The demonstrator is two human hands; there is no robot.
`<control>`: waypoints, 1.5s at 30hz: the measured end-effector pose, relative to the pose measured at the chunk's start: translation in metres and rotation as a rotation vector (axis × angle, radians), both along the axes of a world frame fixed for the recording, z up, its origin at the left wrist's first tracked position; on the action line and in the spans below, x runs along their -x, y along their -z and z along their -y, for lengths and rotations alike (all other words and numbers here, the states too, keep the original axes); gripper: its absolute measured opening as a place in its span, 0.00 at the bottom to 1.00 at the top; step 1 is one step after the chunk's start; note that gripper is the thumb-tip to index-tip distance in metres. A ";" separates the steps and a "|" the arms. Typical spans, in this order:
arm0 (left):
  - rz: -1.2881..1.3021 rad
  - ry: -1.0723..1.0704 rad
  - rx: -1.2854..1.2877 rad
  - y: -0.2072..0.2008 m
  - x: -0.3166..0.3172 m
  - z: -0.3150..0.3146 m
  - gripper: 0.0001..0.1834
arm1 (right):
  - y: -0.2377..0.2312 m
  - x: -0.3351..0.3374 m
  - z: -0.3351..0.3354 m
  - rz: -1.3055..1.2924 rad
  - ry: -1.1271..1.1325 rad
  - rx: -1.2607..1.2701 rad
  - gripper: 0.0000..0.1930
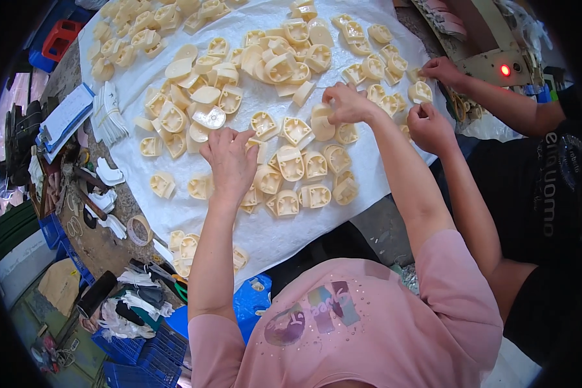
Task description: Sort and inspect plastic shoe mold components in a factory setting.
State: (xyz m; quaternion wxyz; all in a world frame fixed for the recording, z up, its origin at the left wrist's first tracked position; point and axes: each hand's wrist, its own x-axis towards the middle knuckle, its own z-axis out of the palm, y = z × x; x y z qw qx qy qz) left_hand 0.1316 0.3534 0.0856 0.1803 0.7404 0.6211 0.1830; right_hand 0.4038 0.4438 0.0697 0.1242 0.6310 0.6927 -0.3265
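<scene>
Cluttered shop; white sheet (174,213) over the bench, cream parts (291,163) all over it in loose clusters. Left hand (230,158): fingers spread and bent down among the parts mid-sheet, grip hidden, can't tell. Right hand (350,103): fingertips at a part (319,112) right of centre, apparently touching; can't confirm a grip. Co-worker's hands (432,129) at the right edge. Step looks like hand-picking parts. Next move likely calls for a light pinch, neighbours undisturbed.

Printed lettering (323,306) on pink tee (362,275); wht vert. lettering (549,187) on blk top (517,197), far R.
</scene>
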 end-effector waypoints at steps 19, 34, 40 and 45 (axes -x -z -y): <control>-0.023 -0.047 -0.031 0.000 0.015 0.010 0.14 | -0.024 -0.018 0.058 -0.042 0.110 -0.813 0.16; 0.027 -0.069 -0.036 -0.006 0.021 0.015 0.14 | -0.016 -0.017 0.066 -0.084 0.050 -0.492 0.19; 0.025 -0.079 -0.012 -0.011 0.021 0.023 0.14 | 0.010 0.016 0.017 0.238 -0.076 -0.206 0.13; 0.040 -0.126 -0.042 -0.011 0.034 0.029 0.14 | -0.012 0.012 0.030 0.019 -0.118 -0.298 0.08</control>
